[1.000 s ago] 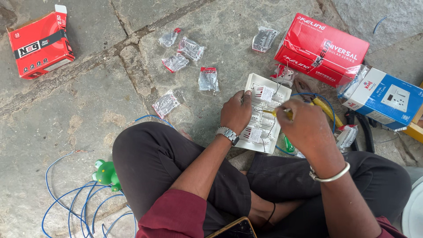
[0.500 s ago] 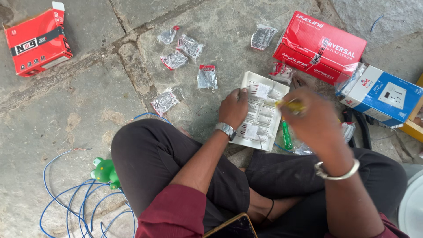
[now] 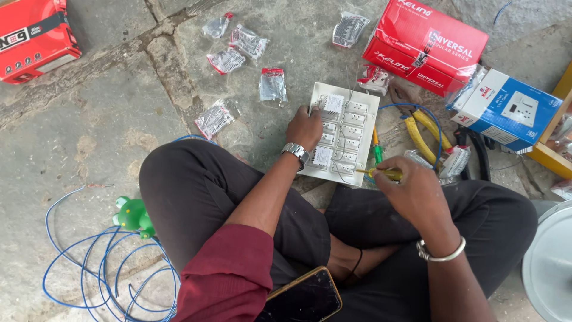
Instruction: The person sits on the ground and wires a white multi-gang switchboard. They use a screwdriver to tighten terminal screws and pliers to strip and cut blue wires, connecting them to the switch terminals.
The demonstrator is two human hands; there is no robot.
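Our left hand (image 3: 305,126) still presses the white switch plate (image 3: 342,132) flat on the stone floor (image 3: 89,137). Our right hand (image 3: 411,189), pinching the yellow screwdriver (image 3: 381,173), has dropped from mid-plate to its lower edge.

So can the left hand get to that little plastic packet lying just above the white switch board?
Probably yes. The left hand rests on the white switch board's left edge, and the small plastic packet lies on bare stone just beyond it, with nothing between them. It would have to let go of the board first.
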